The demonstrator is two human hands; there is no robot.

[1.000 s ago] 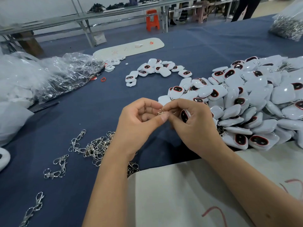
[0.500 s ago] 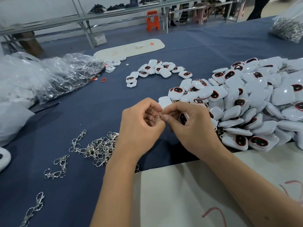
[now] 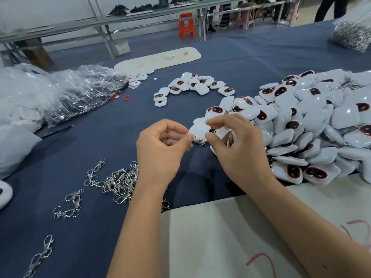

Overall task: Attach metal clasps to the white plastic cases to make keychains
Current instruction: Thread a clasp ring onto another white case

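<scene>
My left hand [image 3: 164, 147] pinches a small metal clasp [image 3: 196, 138] between thumb and forefinger, just above the blue table. My right hand [image 3: 239, 151] is right beside it and holds a white plastic case [image 3: 230, 138] with a dark red-rimmed window in its curled lower fingers. Its thumb touches the clasp, and its forefinger is lifted above it. A big pile of white cases [image 3: 301, 127] lies to the right. Loose metal clasps [image 3: 120, 181] are heaped at the lower left.
A small group of cases [image 3: 192, 85] lies further back. Crumpled clear plastic bags [image 3: 80, 91] fill the left side, with a dark pen [image 3: 56, 131] beside them. A white board [image 3: 230, 237] covers the near edge. A bag of clasps [image 3: 353, 35] sits at the far right.
My two hands were pressed together on the clasp. Now the right forefinger has lifted away from the thumb and the hands sit slightly apart.
</scene>
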